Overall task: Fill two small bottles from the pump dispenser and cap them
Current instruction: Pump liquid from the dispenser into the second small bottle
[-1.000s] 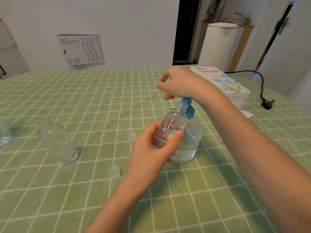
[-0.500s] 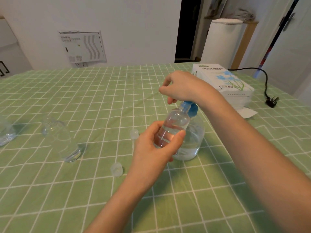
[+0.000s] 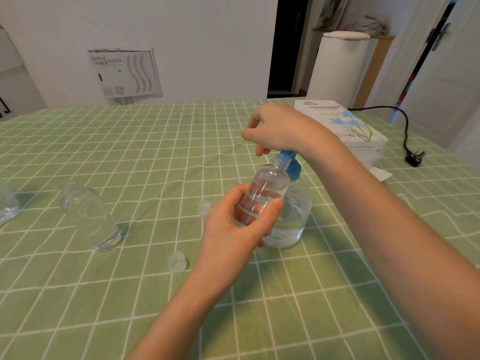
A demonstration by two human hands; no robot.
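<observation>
Pumping goes on, we see: left hand (image 3: 233,229) still wraps the small bottle (image 3: 267,188), mouth held up at the blue pump head (image 3: 288,158).
— Right hand (image 3: 280,128) stays curled over it, grip hidden. Nothing's shifted, so we're still filling bottle one.

Table (image 3: 130,152) — one pump dispenser (image 3: 296,216), two small bottles (image 3: 267,188) (image 3: 89,216) plus third half-seen at left edge (image 3: 6,206), two caps (image 3: 204,207) (image 3: 177,262) — one tissue pack (image 3: 345,128).

- Plain white wall (image 3: 194,42) behind, evenly lit.
- White vented panel (image 3: 124,71) leaning at the wall's foot.
- Dark doorway (image 3: 285,42) right of centre.
- White cylindrical bin (image 3: 337,66) beside a wooden cabinet (image 3: 374,68).
- White door (image 3: 446,74) at far right.
- Table (image 3: 130,141) under a green checked cloth.
</observation>
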